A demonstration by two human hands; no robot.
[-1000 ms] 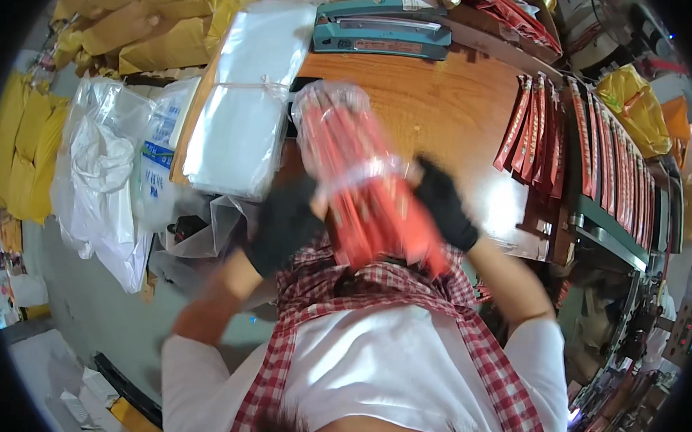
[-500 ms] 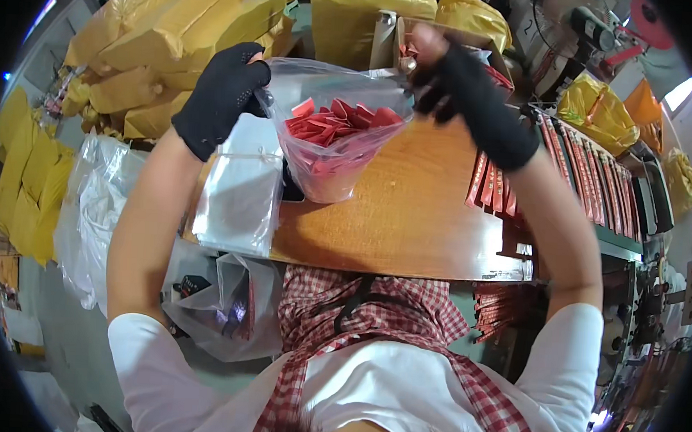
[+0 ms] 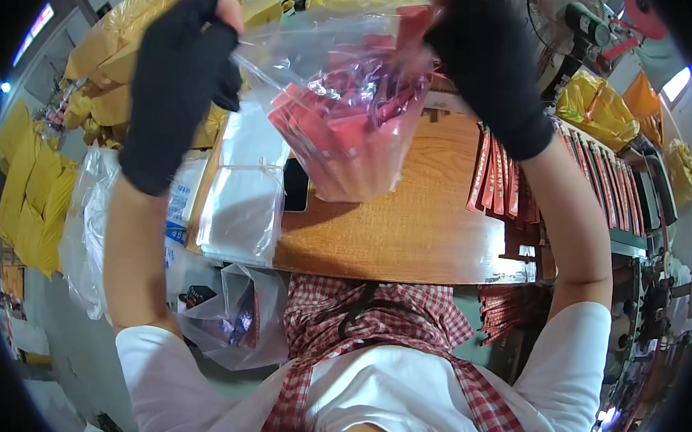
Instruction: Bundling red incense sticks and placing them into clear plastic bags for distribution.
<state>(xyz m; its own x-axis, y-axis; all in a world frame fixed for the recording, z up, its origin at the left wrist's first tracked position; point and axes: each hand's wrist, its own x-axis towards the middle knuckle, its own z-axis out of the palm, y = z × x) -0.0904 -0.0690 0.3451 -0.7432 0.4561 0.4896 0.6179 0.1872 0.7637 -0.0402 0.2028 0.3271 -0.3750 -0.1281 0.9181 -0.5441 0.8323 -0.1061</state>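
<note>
Clear plastic bag point(image 3: 288, 53) of red packets point(image 3: 336, 133) sits between the two hands, in front of the person, over the tabletop point(image 3: 360, 248); left hand point(image 3: 182, 90), black glove with bare thumb tip, is at the bag's upper left edge, fingers curled and pinching the film, which is pulled out taut-looking toward it; right hand point(image 3: 490, 75), also black-gloved, is at the bag's upper right, blurred and partly cut by the top of the view; cannot tell whether its fingers are pinching film or just beside it; packets lie below and between the hands, fanned at the left, bunched under shiny film at the right; bag narrows toward its bottom, which shows over the wood; cannot tell if it touches.

Around it: dark phone point(image 3: 296, 186) just left of the bag's lower part; tied stack of clear bags point(image 3: 241, 199) next to the phone, on the left of the tabletop; short row of red strips point(image 3: 495, 177) right of the bag, below the right wrist; longer row of red strips point(image 3: 604, 183) further right, beyond the right forearm.
</note>
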